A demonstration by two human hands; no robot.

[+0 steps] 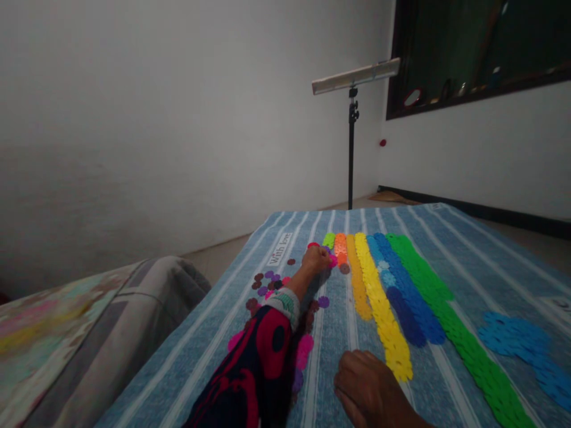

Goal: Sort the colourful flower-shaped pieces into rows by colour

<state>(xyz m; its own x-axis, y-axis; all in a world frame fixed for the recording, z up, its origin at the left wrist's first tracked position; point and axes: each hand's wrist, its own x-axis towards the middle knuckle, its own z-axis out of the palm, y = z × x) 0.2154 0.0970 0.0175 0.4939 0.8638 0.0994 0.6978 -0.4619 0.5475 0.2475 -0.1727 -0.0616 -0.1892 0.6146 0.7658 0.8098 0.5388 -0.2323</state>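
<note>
My left hand [316, 260] reaches far across the cloth, its fingers pinched at a pink notched disc [332, 261]. Right beside it are a short orange row [340, 245] of overlapping discs, a few lime-green discs [329, 239] and a brown disc [345, 268]. My right hand [366, 383] rests near the front, fingers curled under; its palm side is hidden. Close to this hand ends a long yellow row [387, 321]. Loose brown, purple and pink discs, among them a purple disc [323, 302], lie around my left forearm, which partly covers them.
Amber [357, 285], dark blue [405, 315] and green [464, 333] rows run lengthwise over the striped blue cloth [187, 368]. A light-blue disc pile [517, 339] lies at right. Behind the table stands a lamp on a pole [351, 154]. A draped grey cloth [147, 321] is at left.
</note>
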